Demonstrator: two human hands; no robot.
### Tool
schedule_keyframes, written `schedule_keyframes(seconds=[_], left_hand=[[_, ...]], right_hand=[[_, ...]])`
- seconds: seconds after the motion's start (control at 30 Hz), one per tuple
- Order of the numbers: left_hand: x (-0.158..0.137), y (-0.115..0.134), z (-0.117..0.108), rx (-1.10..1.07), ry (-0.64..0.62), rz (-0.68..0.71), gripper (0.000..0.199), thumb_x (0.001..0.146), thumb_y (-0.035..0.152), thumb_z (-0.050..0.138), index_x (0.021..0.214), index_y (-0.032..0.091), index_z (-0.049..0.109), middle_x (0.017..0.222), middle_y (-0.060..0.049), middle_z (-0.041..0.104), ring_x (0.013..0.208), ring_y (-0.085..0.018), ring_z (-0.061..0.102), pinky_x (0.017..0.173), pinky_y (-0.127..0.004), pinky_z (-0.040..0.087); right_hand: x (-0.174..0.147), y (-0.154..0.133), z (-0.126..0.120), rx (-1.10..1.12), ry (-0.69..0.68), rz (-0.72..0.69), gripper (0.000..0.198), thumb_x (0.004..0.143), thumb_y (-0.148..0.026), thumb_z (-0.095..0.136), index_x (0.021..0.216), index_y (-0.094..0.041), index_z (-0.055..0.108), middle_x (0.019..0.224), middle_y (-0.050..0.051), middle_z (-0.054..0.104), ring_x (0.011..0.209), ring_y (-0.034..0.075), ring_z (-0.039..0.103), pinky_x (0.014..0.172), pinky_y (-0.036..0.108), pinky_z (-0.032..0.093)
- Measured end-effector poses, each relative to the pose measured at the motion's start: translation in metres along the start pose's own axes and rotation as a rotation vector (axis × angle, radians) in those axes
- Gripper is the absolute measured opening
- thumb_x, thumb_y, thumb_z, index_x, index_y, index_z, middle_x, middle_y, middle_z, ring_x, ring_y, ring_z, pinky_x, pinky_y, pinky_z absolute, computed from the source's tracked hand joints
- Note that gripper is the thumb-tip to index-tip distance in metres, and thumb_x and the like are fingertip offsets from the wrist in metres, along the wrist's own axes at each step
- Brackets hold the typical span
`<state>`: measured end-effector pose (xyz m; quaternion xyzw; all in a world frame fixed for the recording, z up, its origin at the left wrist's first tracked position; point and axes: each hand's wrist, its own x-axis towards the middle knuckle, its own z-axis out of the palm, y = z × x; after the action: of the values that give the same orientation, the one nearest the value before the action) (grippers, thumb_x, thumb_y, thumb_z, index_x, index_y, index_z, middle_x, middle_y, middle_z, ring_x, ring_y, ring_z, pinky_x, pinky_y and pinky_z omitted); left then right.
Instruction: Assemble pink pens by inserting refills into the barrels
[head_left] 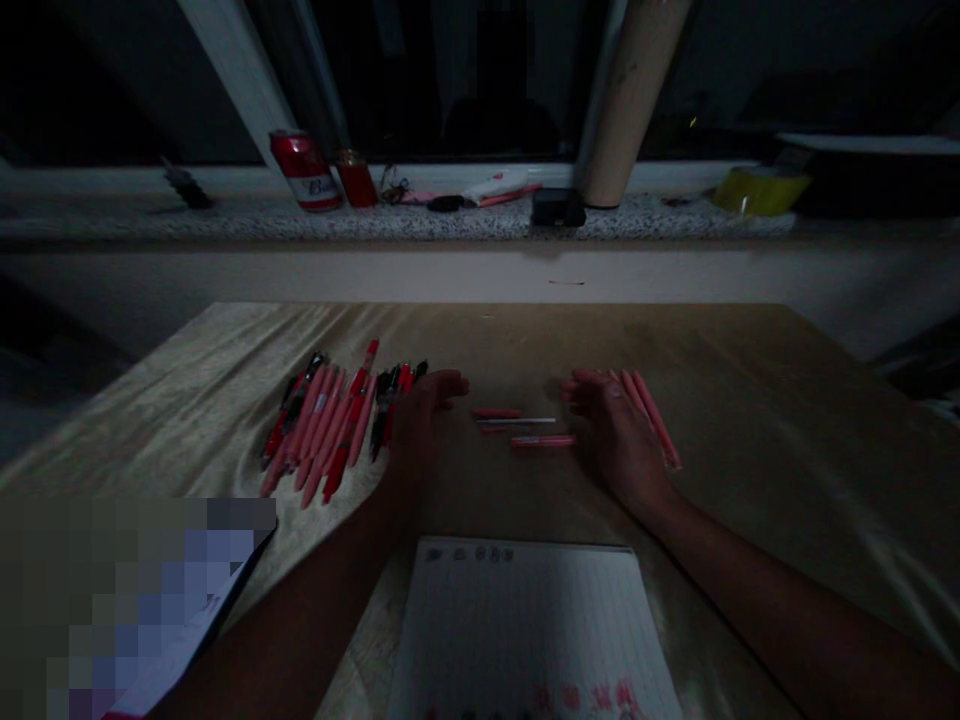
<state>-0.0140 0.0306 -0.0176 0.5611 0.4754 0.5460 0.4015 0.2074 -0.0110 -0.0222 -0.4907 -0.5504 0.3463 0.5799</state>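
Pink pen parts lie on the table between my hands: a short pink tube (496, 413), a thin pale refill (531, 421) and a longer pink barrel (544, 441). My left hand (426, 415) is just left of them, against the edge of a pile of red, pink and black pens (322, 425). Its fingers are apart and nothing shows in them. On the other side, my right hand (615, 425) is open too, slightly blurred, and partly covers a few pink pens (654, 415) lying side by side.
A lined notebook (525, 610) with red and dark marks lies in front of me. Lower left is a partly blurred-out screen or sheet (187, 620). Along the granite sill (480, 225) stand a red can (306, 172), a red jar (357, 180), a cardboard tube (634, 110) and yellow tape (759, 190).
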Motion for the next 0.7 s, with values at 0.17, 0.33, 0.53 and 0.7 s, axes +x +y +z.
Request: schedule_keyframes(seconds=[0.17,0.33,0.53,0.7], left_hand=[[0.005,-0.001,0.002,-0.215,0.066,-0.1,0.043,0.085,0.046,0.034,0.1,0.013,0.057,0.098,-0.012,0.066,0.087,-0.02,0.064,0.071,-0.031,0.048],[0.002,0.0,0.003,-0.068,0.046,-0.049,0.045,0.087,0.046,0.03,0.098,0.013,0.058,0.099,-0.011,0.066,0.086,-0.019,0.064,0.071,-0.031,0.048],[-0.012,0.011,0.003,0.553,-0.077,0.228,0.014,0.079,0.027,0.052,0.085,0.016,0.059,0.086,-0.004,0.061,0.081,-0.017,0.057,0.075,-0.032,0.045],[-0.022,0.018,0.009,0.908,-0.241,0.37,0.012,0.079,0.025,0.053,0.086,0.017,0.06,0.079,-0.004,0.059,0.077,-0.018,0.056,0.074,-0.034,0.044]], right_hand=[[0.007,0.007,-0.002,0.231,0.001,0.14,0.053,0.09,-0.056,0.019,0.114,-0.02,0.049,0.11,0.014,0.061,0.104,0.024,0.059,0.082,0.041,0.048],[0.008,0.008,-0.002,0.251,-0.004,0.146,0.051,0.09,-0.056,0.02,0.11,-0.02,0.05,0.108,0.014,0.062,0.102,0.024,0.059,0.083,0.043,0.048],[-0.005,0.004,0.004,-0.044,-0.021,0.031,0.029,0.085,-0.039,0.052,0.109,-0.023,0.052,0.105,0.008,0.06,0.094,0.02,0.059,0.081,0.038,0.048],[-0.017,-0.014,0.006,-0.492,-0.254,-0.288,0.02,0.085,-0.025,0.052,0.103,-0.021,0.057,0.102,0.01,0.059,0.098,0.023,0.054,0.082,0.039,0.046]])
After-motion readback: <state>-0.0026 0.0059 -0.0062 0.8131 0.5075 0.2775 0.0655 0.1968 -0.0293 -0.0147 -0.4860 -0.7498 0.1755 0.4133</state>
